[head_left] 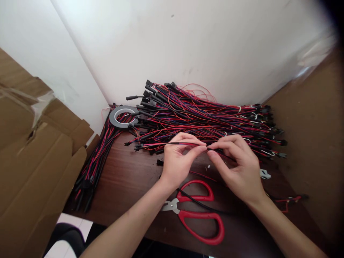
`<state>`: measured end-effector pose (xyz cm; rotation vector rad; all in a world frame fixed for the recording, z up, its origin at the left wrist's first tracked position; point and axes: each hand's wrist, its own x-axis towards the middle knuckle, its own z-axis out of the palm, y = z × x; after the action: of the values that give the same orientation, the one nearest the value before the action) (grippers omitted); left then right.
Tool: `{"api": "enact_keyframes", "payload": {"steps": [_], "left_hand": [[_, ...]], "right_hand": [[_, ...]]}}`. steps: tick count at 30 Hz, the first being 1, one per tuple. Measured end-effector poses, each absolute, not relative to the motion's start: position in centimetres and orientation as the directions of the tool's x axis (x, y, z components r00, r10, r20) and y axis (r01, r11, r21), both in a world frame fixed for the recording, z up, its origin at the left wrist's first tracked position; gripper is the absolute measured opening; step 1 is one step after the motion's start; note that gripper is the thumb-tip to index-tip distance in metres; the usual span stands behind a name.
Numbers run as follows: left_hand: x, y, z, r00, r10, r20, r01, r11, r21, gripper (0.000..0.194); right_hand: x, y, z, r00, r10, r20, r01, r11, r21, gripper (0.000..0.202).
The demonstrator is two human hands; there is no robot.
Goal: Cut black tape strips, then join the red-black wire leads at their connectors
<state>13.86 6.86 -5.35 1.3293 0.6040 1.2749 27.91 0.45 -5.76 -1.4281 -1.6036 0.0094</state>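
My left hand [179,157] pinches a thin red and black wire lead [185,143] between thumb and fingers, with the lead's connector end pointing left. Close against it, my right hand [236,163] pinches the same lead, thumb and forefinger nearly meeting the left fingertips. The exact spot between the fingertips is too small to make out. Below the hands lie scissors [174,206] with red handles, their blades partly hidden behind my left forearm. A black cable [200,203] crosses over the scissors. Behind the hands spreads a large pile of wire harnesses [193,114] with black connectors.
A grey tape roll [124,117] leans at the pile's left end. Another wire bundle [99,157] runs along the table's left side. Cardboard [34,161] stands at left, and a brown panel [309,125] at right. White walls [172,46] close off the back. A white clip-like piece [265,174] lies right.
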Motion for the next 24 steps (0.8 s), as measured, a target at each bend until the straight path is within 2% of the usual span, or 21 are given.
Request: {"api": "enact_keyframes", "payload": {"steps": [5,9,14,24], "left_hand": [[13.87,6.94,-5.48,0.294,0.905,0.306,-0.339,-0.201,0.919,0.004],[13.93,6.83,-5.38,0.326,0.915,0.238,-0.361,-0.113,0.926,0.001],[14.00,6.75,-5.26,0.357,0.922,0.149,-0.399,0.007,0.917,0.011],[13.93,6.82,-5.29,0.385,0.921,0.063,-0.417,0.112,0.902,0.019]], "right_hand": [[27.88,0.44,-5.93,0.125,0.799,0.588,0.770,0.296,-0.566,0.010],[27.94,0.49,-6.18,0.103,0.808,0.580,0.776,0.300,-0.555,0.014],[28.00,0.57,-6.42,0.104,0.814,0.572,0.790,0.282,-0.545,0.015],[27.73,0.63,-6.51,0.089,0.746,0.660,0.852,0.286,-0.438,0.006]]}}
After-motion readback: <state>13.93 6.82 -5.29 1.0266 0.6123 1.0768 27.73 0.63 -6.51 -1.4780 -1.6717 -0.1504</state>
